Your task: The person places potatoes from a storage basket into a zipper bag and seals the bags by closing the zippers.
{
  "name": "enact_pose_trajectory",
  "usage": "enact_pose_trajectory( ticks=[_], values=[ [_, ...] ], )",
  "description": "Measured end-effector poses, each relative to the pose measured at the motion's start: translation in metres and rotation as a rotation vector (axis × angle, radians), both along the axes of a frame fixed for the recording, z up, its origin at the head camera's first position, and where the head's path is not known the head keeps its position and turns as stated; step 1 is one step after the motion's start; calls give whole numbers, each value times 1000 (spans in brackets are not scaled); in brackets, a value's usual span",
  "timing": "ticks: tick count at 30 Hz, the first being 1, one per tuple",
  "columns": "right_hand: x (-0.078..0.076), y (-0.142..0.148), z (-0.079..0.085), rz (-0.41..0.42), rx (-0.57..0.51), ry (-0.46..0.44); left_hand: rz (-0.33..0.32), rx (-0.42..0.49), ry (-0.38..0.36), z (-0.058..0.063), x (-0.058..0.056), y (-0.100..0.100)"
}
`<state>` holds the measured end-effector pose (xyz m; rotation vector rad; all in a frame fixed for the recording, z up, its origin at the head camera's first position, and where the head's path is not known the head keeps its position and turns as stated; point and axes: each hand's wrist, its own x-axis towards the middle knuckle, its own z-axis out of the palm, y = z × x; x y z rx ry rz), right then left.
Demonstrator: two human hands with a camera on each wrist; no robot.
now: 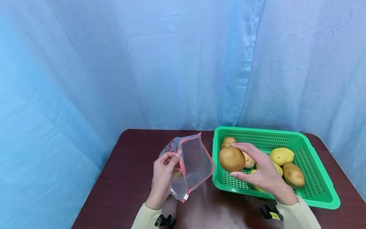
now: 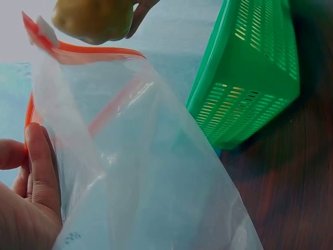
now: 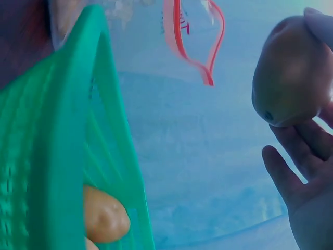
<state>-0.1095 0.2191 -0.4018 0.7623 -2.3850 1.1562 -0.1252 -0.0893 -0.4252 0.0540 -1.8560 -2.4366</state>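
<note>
My left hand [image 1: 165, 173] pinches the pink-edged rim of a clear zip bag [image 1: 195, 162], whose mouth gapes toward the right. A white slider [image 1: 186, 197] sits at the bag's near corner. Something yellowish shows faintly low in the bag, its kind unclear. My right hand [image 1: 263, 170] grips a brown potato [image 1: 232, 159] between thumb and fingers, above the left side of a green basket [image 1: 320, 178] and just right of the bag's mouth. In the left wrist view the held potato [image 2: 93, 18] appears beyond the bag's rim, apart from it.
Several potatoes lie in the basket, among them a yellow one [image 1: 281, 156] and a brown one [image 1: 293, 175]. The basket stands on the right of a dark wooden table [image 1: 123, 178]. Blue curtains [image 1: 183, 63] hang behind and at the left.
</note>
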Motion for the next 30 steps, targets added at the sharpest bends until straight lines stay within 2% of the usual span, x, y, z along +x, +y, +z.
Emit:
enact_pose_trajectory(
  ticks=[8,12,18,24,30],
  values=[
    [1,-27,-12,-42,-128,40,-3,-3,2,-1,0,3],
    [1,-42,-18,-70,-152,56,-1,11,7,-2,-1,6],
    [-2,-65,-24,-129,-114,27,1,34,6,-2,-3,11],
    [-6,-78,-30,-145,-64,-31,18,37,-6,-2,-3,13],
    [-11,-82,-35,-165,28,26,26,38,6,-2,-4,15]
  ],
)
